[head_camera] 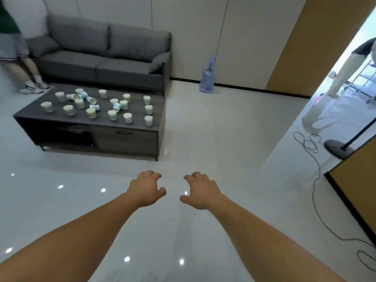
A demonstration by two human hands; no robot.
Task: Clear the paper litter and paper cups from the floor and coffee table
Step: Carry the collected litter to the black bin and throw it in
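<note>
1. In the head view, two bare arms reach out from the bottom of the frame over the shiny white floor.
2. The left hand is low in the middle of the frame, palm down. Its fingers are bent a little and spread apart, and they hold nothing.
3. The right hand is just beside it, with a gap between the two. Its fingers are bent and apart too, with nothing in them.
4. The paper cups are on top of the dark table, in the left part of the frame, well apart from both hands.
5. Most cups stand up. A few tipped cups lie on their sides near the table's back left part.
6. A grey sofa stands behind the table, at the upper left.
7. A blue water bottle stands on the floor by the white wall, to the right of the sofa.
8. A thin cable lies in loops on the floor at the right side, near a round black stand base.
9. One person stands at the upper left edge, beside the sofa. Another person stands in the doorway at the upper right.
</note>
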